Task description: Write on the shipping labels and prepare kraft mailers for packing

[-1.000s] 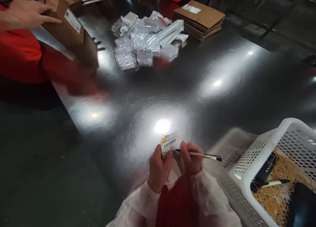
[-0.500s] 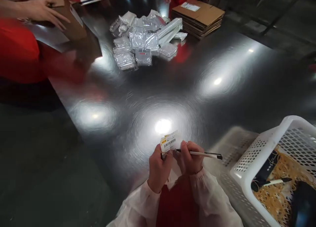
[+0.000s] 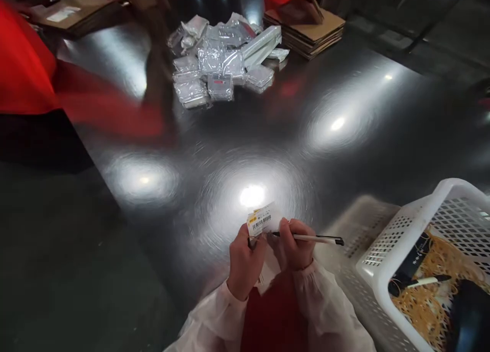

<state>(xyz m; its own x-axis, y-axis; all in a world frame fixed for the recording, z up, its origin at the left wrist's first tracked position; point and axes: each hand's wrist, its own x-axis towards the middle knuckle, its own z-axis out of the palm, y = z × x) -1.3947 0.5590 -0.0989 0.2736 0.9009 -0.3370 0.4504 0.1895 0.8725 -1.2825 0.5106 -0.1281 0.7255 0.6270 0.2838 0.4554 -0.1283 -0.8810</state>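
Close to my body, over the near part of the dark shiny table (image 3: 237,143), my left hand (image 3: 246,262) is closed on a small stack of white paper labels (image 3: 262,222). The top label carries a barcode and a yellow mark. A thin pen (image 3: 317,238) with a black end lies across my right hand (image 3: 296,247), whose fingers are closed round it. The right fingertips also touch the labels' right edge. Below the labels, more white paper (image 3: 270,273) hangs between my hands, partly hidden by them.
At right stands a white plastic basket (image 3: 378,275) holding rubber bands (image 3: 424,303), a marker (image 3: 429,281) and dark items. Clear-wrapped packages (image 3: 222,61) are piled at the far side. Flat cardboard (image 3: 321,30) is stacked behind them, with red-clad people (image 3: 23,61) at the far and left sides.
The co-worker at left has moved the cardboard box up and away, showing flat cardboard there. A cardboard piece now tilts over the far stack. My hands have barely moved.
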